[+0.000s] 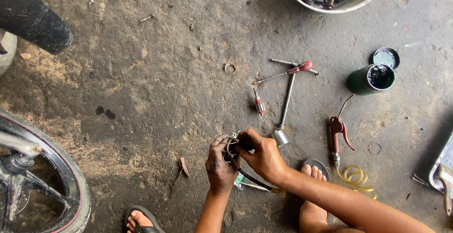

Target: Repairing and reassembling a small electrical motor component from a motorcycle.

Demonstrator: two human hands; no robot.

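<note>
I judge a fitting step under way: my left hand (220, 167) and right hand (261, 156) both pinch a small metal part with black cable (232, 144), just beside the T-handle socket wrench (285, 101); next calls for steady alignment.

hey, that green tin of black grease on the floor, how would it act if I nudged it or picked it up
The green tin lies tilted on its side, so it would probably roll if nudged. Its lid is off beside it and the black grease shows at the mouth, so it might smear or feel slippery. It looks fairly full, so likely heavy for its size.
</note>
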